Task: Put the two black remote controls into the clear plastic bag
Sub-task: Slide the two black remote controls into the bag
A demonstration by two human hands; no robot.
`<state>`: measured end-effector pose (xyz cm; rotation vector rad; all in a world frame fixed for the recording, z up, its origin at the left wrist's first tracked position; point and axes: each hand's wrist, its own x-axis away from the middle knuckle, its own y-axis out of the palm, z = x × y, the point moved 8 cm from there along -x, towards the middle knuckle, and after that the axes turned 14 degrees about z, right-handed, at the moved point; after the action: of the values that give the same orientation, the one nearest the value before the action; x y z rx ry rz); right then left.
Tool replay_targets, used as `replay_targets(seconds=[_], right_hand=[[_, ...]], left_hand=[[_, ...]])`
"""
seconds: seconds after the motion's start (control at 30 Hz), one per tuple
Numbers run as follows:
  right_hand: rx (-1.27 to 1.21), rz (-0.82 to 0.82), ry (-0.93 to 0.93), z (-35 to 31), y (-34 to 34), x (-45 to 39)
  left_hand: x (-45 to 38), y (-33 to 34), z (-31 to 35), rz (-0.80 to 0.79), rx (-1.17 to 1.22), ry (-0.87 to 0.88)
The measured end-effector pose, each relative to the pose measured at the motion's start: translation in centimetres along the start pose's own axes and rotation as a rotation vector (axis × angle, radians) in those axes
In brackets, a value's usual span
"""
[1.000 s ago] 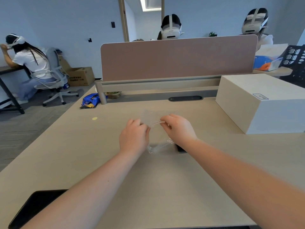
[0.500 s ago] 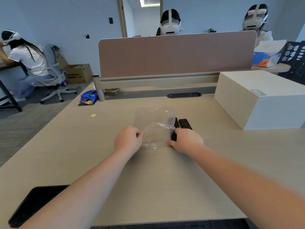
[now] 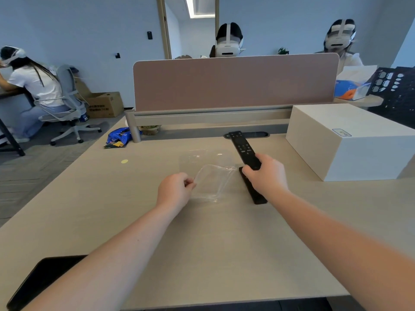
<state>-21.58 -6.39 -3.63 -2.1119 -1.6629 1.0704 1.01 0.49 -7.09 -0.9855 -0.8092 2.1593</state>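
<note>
A clear plastic bag [image 3: 211, 180] lies on the desk's middle, its near left edge pinched by my left hand [image 3: 175, 189]. My right hand [image 3: 266, 176] grips one black remote control [image 3: 243, 149] by its near end and holds it lifted, buttons up, pointing away from me. The second black remote control [image 3: 253, 191] lies flat on the desk just right of the bag, partly under my right hand.
A large white box [image 3: 350, 140] stands at the right. A pink divider screen [image 3: 233, 81] runs along the back. A black tablet [image 3: 40, 279] lies at the near left corner. Blue snack packet [image 3: 119, 136] at back left. People with headsets sit beyond.
My right hand has left the bag, taken hold of one remote and lifted it off the desk. My left hand still holds the bag's edge.
</note>
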Motion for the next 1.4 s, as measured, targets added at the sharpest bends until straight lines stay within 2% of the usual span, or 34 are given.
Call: replay_targets(seconds=[0.17, 0.37, 0.53, 0.7, 0.93, 1.07, 1.23, 1.4], right_hand=[[-0.209, -0.185, -0.076, -3.2, -0.9, 2.4], [-0.179, -0.422, -0.044, -3.1, -0.3, 4.9], [-0.069, -0.385, -0.076, -2.3, -1.4, 5.7], [-0.009, -0.453, -0.051, -1.9, -0.7, 7.4], [0.111, -0.308, -0.103, -1.7, 2.9, 6.5], [0.084, -0.257, -0.09, -1.3, 6.5, 5.6], [0.124, -0.282, -0.134, -2.1, 9.8, 4.5], [0.095, -0.419, -0.143, -1.7, 13.0, 4.4]], left_hand=[[-0.4, 0.4, 0.9, -0.025, -0.035, -0.019], [-1.0, -0.2, -0.5, -0.024, -0.014, -0.208], [-0.8, -0.7, -0.9, 0.012, 0.015, -0.225], [-0.8, -1.2, -0.1, 0.088, 0.055, -0.183], [0.2, 0.8, 1.7, -0.016, 0.116, -0.117], [0.7, 1.5, 2.4, -0.069, 0.138, -0.065], [0.6, 1.5, 2.1, -0.102, 0.141, -0.052], [0.1, 1.6, 1.3, -0.103, 0.148, -0.048]])
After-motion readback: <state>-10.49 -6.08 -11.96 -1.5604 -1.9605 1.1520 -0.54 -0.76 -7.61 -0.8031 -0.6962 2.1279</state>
